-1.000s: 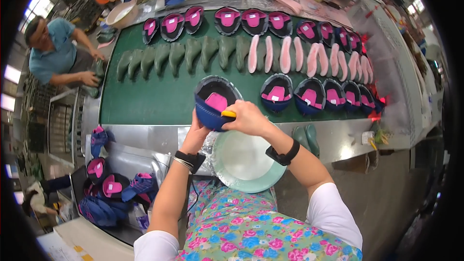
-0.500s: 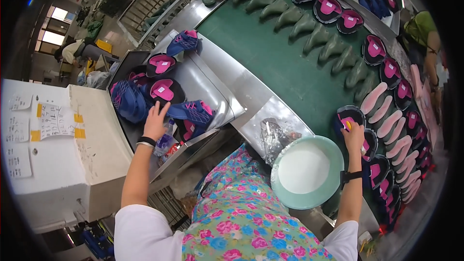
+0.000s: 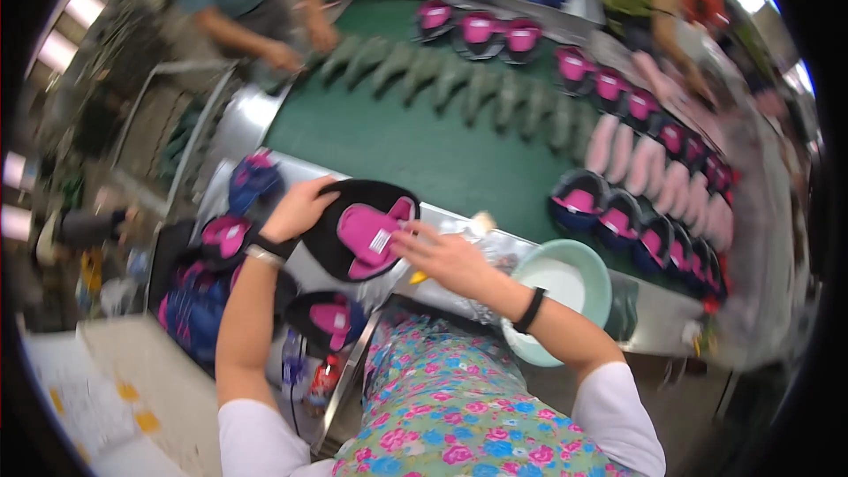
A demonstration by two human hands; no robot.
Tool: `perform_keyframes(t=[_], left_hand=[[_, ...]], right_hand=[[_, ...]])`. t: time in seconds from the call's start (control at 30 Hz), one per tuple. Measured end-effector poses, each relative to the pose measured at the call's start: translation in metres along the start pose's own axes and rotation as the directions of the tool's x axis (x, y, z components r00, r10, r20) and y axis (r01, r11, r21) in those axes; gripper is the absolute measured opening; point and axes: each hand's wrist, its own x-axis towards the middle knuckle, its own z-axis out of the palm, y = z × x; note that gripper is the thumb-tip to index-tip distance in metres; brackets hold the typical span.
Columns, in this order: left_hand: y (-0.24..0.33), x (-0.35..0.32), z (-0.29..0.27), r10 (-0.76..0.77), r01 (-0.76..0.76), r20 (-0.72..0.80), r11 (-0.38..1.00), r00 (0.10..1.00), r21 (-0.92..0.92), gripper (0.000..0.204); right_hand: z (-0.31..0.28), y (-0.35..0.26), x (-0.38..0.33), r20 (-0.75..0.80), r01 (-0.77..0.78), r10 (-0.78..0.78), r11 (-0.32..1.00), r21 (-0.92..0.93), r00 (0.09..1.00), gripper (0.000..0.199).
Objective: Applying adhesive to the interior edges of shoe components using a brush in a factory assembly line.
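A shoe upper with a black flared edge and pink lining is raised in front of me. My left hand grips its left edge, with the thumb hidden. My right hand reaches across to its right side, fingertips at the pink tongue. A brush is held in that hand; its yellow end pokes out below the fingers and a pale end shows above, the middle hidden by the hand. To the right stands a light green basin with white liquid.
More blue and pink shoe uppers are piled at the left. Green shoe lasts line the green table, with pink insoles and uppers at the right. Co-workers stand at the far left and far right. Bottles sit below the pile.
My left hand has lifted a shoe upper from the left pile. My right hand has moved left with the brush, from the right-hand uppers to this one. The view has turned.
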Motion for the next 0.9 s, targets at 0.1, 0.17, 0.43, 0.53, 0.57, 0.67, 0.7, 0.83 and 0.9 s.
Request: perform_keyframes(t=[0.1,0.17,0.43,0.53,0.57,0.67,0.7,0.83,0.9], left_hand=[[-0.002,0.007,-0.01,-0.059,0.148,0.293,0.945,0.954,-0.291,0.03],[-0.008,0.012,-0.012,-0.087,0.292,0.348,0.747,0.933,-0.597,0.043],[0.084,-0.035,0.127,0.199,0.004,0.141,0.565,0.97,-0.825,0.097],[0.133,-0.056,0.157,0.249,-0.231,-0.076,0.684,0.965,-0.692,0.097],[0.141,-0.062,0.16,0.251,-0.231,-0.073,0.689,0.965,-0.687,0.097],[0.159,-0.075,0.17,0.246,-0.265,-0.112,0.773,0.963,-0.576,0.092],[0.161,-0.081,0.174,0.175,-0.175,-0.064,0.753,0.983,-0.634,0.091],[0.174,-0.12,0.18,0.024,0.176,0.212,0.47,0.977,-0.865,0.079],[0.168,-0.154,0.203,0.092,0.189,0.329,0.66,0.94,-0.727,0.06]], right_hand=[[0.001,-0.003,-0.001,0.164,-0.021,-0.004,0.988,0.15,0.986,0.017],[-0.027,-0.01,-0.007,0.214,-0.087,0.046,0.978,0.191,0.976,0.017],[-0.088,-0.014,-0.093,0.126,-0.495,0.547,0.605,0.623,0.827,0.042],[-0.105,-0.027,-0.098,0.395,-0.579,0.457,0.389,0.717,0.797,0.041],[-0.107,-0.029,-0.105,0.296,-0.481,0.428,0.431,0.764,0.854,0.04],[-0.126,-0.034,-0.131,0.428,-0.599,0.434,0.423,0.68,0.793,0.04],[-0.129,-0.037,-0.141,0.435,-0.643,0.485,0.447,0.622,0.759,0.035],[-0.093,-0.01,-0.218,-0.018,-0.575,0.8,0.447,0.685,0.6,0.031],[-0.067,0.024,-0.288,-0.142,-0.555,0.844,0.457,0.695,0.517,0.03]])
